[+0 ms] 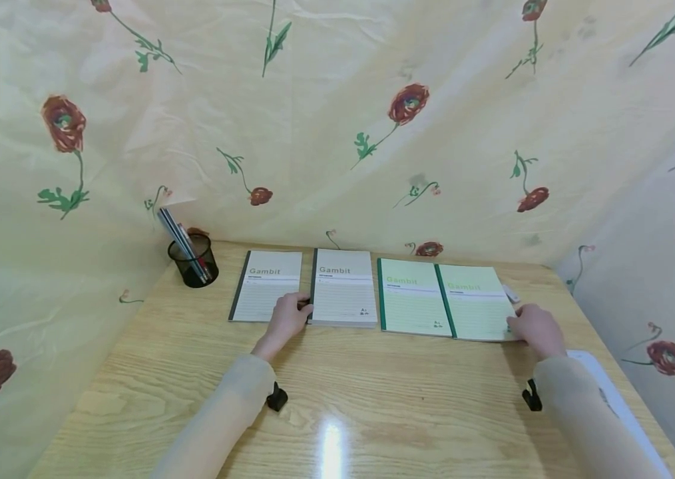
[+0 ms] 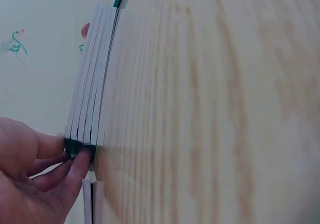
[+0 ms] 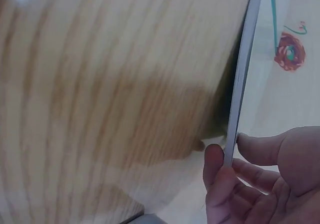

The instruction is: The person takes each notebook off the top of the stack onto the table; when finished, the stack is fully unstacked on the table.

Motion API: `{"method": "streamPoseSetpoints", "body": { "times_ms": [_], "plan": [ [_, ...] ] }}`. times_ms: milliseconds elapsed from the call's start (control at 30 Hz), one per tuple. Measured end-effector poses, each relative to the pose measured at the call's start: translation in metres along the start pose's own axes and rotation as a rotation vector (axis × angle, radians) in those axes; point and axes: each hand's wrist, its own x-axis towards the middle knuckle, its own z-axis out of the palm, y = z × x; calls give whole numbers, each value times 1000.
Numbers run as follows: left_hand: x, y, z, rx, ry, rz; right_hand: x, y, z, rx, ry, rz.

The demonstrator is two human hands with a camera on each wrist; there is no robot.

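Observation:
My left hand (image 1: 291, 315) is at the left, dark-spined edge of a stack of grey-white Gambit notebooks (image 1: 345, 293). In the left wrist view its thumb and fingers pinch the spine end of this stack (image 2: 90, 78) of several notebooks. Beside that hand lies another grey-white notebook (image 1: 267, 283). On the right, my right hand (image 1: 538, 329) grips the right edge of a pale green notebook (image 1: 474, 303). The right wrist view has the thumb above and fingertips beneath that notebook's edge (image 3: 241, 83). A second green notebook (image 1: 411, 299) lies directly left of it.
A black mesh pen holder (image 1: 196, 266) with pens stands at the back left. Behind the green notebook a small white item (image 1: 511, 293) shows partly. A flat white object (image 1: 607, 392) lies along the right table edge. Flowered fabric (image 1: 325, 133) borders the wooden table (image 1: 397, 399).

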Motion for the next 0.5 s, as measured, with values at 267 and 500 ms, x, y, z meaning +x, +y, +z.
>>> {"method": "streamPoseSetpoints", "body": {
  "times_ms": [267, 500],
  "plan": [
    [1, 1, -1, -5, -6, -17, 1, -1, 4, -65, 1, 42],
    [1, 2, 0, 2, -8, -37, 4, 0, 8, -97, 22, 54]
  ]
}}
